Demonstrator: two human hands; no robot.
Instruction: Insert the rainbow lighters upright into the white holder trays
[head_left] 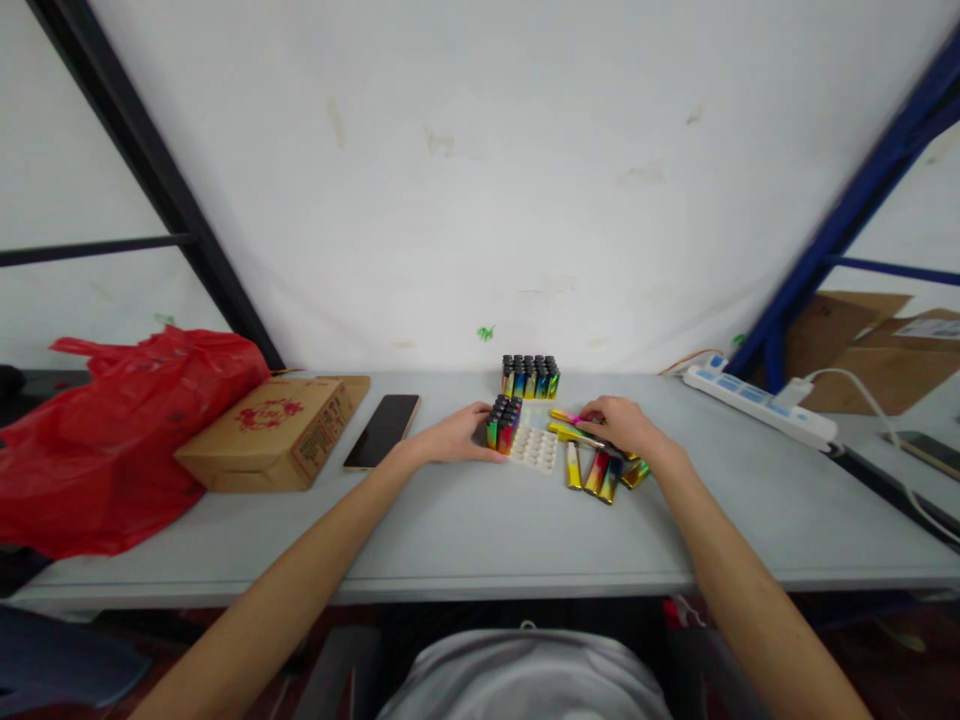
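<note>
My left hand (461, 434) curls round the left end of a white tray (534, 450) with rows of round holes. Thumb in front and fingers behind, it steadies a block of shiny multicoloured lighters (504, 425) with black tops, standing upright in that end. At the tray's right, my right hand (619, 425) has its fingers closed over loose lighters, seemingly pinching one with a pink end; the fingers partly hide it. Several loose lighters (592, 473), yellow, red and blue, lie below and beside that hand. Behind the tray stands another block of upright lighters (530, 377).
Left of my left hand lie a dark phone (384, 432), a brown cardboard box (266, 430) and a red plastic bag (135, 430). A white power strip (761, 405) with a plugged-in cable lies at right. A white wall rises behind the grey table (465, 540).
</note>
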